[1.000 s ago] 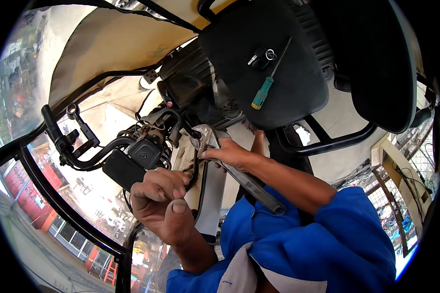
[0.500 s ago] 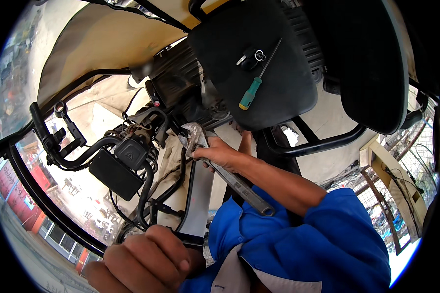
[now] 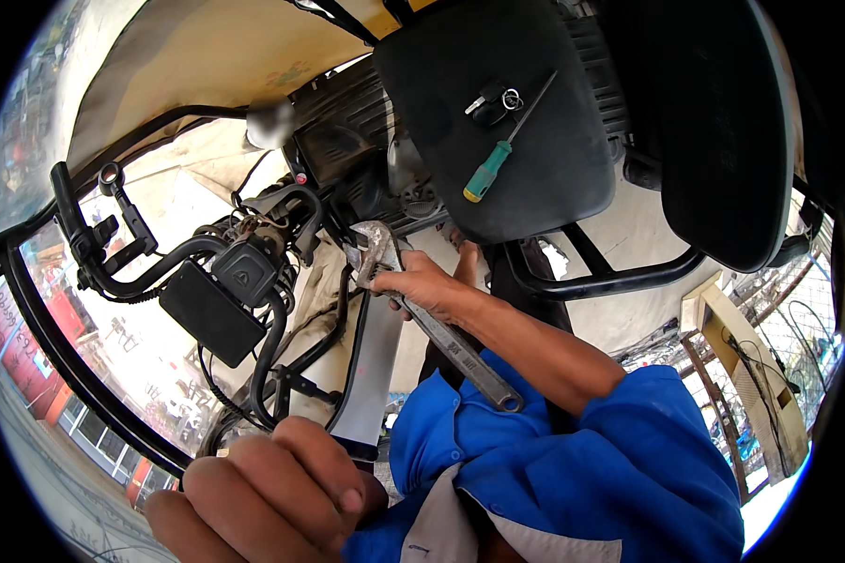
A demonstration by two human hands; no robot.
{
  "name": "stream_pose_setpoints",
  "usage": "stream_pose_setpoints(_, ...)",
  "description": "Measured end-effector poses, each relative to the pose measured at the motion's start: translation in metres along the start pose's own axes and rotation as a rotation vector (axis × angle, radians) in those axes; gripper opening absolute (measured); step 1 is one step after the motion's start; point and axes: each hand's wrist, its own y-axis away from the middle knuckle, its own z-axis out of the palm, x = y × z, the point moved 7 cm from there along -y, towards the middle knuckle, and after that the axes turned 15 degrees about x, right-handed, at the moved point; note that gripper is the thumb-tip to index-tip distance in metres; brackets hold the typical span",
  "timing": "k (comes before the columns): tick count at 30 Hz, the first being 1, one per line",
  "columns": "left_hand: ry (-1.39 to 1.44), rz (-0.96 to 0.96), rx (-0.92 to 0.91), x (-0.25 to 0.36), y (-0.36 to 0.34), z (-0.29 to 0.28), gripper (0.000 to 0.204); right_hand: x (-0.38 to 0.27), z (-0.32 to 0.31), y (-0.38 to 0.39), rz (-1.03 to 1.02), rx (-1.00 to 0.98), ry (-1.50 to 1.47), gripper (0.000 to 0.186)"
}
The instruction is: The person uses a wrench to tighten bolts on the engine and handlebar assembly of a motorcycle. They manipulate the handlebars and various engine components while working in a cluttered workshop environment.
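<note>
In my right hand (image 3: 421, 284) is a worn metal adjustable wrench (image 3: 467, 360), gripped near its head with the thumb along it. The wrench's jaws reach toward the cables and tubes around the handlebar (image 3: 155, 275); whether they touch anything, I cannot tell. Its handle slants down toward my blue shirt (image 3: 498, 460). My left hand (image 3: 263, 493) is a closed fist, large and close at the lower left. Its palm side is hidden, so what it may hold does not show.
A black seat (image 3: 507, 113) carries a green-handled screwdriver (image 3: 488, 172) and keys on a ring (image 3: 490, 101). Left of my right hand are a black box-shaped display (image 3: 212, 312) and bundled wires. Black frame tubes (image 3: 80, 361) edge the left side; a bent bar (image 3: 620, 284) runs below the seat.
The whole view has shifted slightly. My left fist sits a little further left and higher, still closed. My right hand keeps its grip on the wrench, nearly in place.
</note>
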Motion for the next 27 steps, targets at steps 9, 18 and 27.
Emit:
stream_pose_setpoints(9,-0.444,0.108,0.624,-0.068,0.030,-0.087,0.030,0.000,-0.007,-0.002,0.007,-0.002,-0.025,0.023)
stream_pose_setpoints(18,-1.043,-0.202,0.987,-0.179,0.090,-0.223,0.032,0.006,-0.003,-0.001,0.065,-0.084,-0.018,0.023)
stream_pose_setpoints(27,-1.230,-0.194,0.861,-0.185,0.054,-0.218,0.062,0.038,0.020,-0.007,0.058,-0.200,0.206,0.028)
